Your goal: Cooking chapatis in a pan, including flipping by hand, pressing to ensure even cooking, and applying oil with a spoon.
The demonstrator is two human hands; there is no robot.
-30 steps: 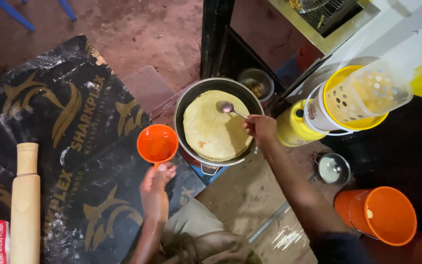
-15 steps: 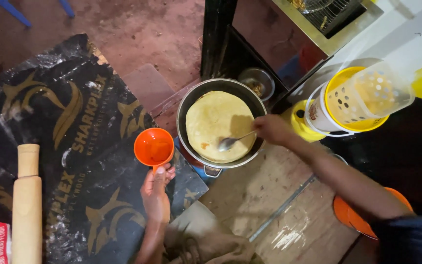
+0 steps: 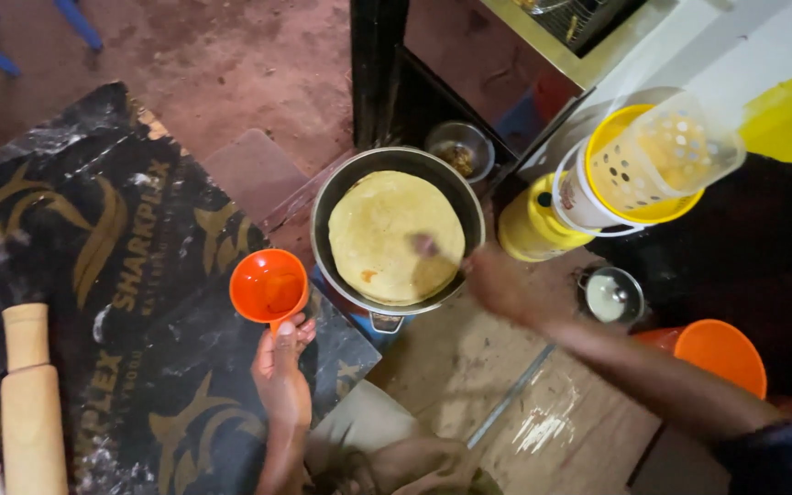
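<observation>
Since half a second ago the right hand [image 3: 499, 284] has slid down toward 4 o'clock of the pan, dragging the spoon [image 3: 428, 247] across the flatbread; both are smeared with motion. The fingers seem closed around the spoon's handle, though the blur hides the exact grip. The spoon's bowl rests on the flatbread [image 3: 387, 234] just right of its centre. The flatbread lies flat in the dark round pan [image 3: 332, 197], filling most of it.

The left hand [image 3: 281, 367] has barely shifted. Its fingers and thumb pinch the short handle of an orange cup [image 3: 268, 286], which sits level at 9 o'clock of the pan, just beside its rim, over a black printed sheet [image 3: 121, 275].

Farther out, a wooden rolling pin [image 3: 31, 403] lies on the sheet at 8 o'clock. At 3 o'clock stands a yellow container [image 3: 533, 229] with a perforated clear jug [image 3: 666, 151] next to it; a small glass bowl [image 3: 460, 151] sits at 1 o'clock, an orange bucket [image 3: 717, 353] at 4 o'clock.
</observation>
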